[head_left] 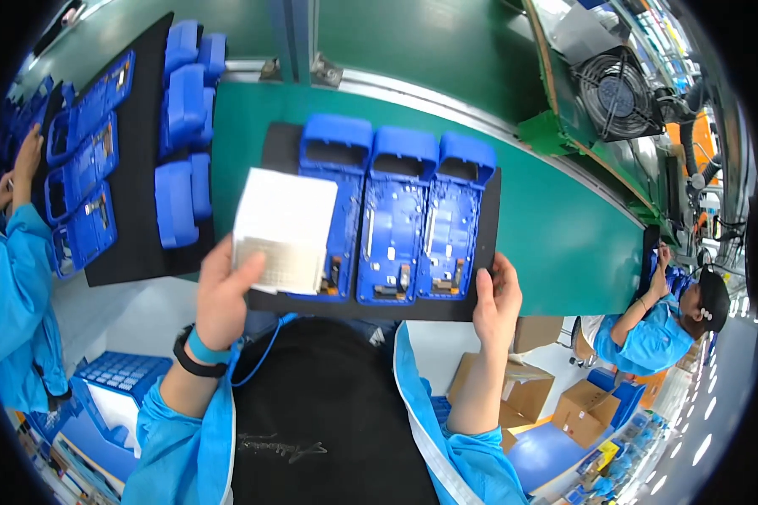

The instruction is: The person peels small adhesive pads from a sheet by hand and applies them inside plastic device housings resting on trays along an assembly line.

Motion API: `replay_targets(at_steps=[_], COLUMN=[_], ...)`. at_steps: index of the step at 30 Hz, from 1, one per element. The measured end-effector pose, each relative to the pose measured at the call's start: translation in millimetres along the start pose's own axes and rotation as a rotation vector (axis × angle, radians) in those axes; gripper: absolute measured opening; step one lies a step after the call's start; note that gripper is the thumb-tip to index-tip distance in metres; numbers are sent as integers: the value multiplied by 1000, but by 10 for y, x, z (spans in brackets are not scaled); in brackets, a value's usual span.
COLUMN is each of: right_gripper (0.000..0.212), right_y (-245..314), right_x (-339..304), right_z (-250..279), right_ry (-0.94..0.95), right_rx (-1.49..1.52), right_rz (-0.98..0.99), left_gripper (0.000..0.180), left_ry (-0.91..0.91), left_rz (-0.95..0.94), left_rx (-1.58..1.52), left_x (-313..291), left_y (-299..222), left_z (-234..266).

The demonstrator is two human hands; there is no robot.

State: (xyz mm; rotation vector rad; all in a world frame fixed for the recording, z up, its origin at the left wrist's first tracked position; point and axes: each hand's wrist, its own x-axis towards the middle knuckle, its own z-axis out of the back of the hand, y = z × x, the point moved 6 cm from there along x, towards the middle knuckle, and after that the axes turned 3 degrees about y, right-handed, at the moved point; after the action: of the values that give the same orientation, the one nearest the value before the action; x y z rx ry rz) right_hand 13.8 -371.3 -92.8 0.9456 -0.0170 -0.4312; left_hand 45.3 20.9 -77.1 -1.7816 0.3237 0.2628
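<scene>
My left hand (225, 286) is closed on a stack of white sheets (286, 215), thumb on top, a beige printed patch under it. The stack covers part of the leftmost of three blue plastic housings (390, 227). These lie side by side on a black foam board (488, 219), each with a raised hood at its far end and small circuit parts at its near end. My right hand (498, 303) grips the board's near right corner, thumb on top and fingers at the edge. A blue strap and a black band circle my left wrist.
A green bench (564, 244) runs beneath the board. Further left, a second black board (135, 244) bears more blue housings (177, 202); a co-worker's arm is beside it. A fan (616, 93) stands at the far right. Another person (648, 324) sits at right, near cardboard boxes (585, 411).
</scene>
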Motion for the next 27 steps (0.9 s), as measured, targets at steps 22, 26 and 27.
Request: replay_targets(at_steps=[22, 26, 27], right_gripper=[51, 55, 54], right_y=[-946, -1947, -2083], right_x=[-1199, -925, -883], right_z=[-160, 483, 701], right_ry=[30, -464, -554], right_rx=[1401, 1345, 1320], right_rz=[55, -401, -388], left_gripper=[42, 44, 47], left_ry=[1205, 917, 791], left_rz=[285, 99, 77], left_rx=[-132, -154, -192], left_x=[-345, -315, -308], left_y=[57, -270, -236], left_z=[-2307, -1366, -1087])
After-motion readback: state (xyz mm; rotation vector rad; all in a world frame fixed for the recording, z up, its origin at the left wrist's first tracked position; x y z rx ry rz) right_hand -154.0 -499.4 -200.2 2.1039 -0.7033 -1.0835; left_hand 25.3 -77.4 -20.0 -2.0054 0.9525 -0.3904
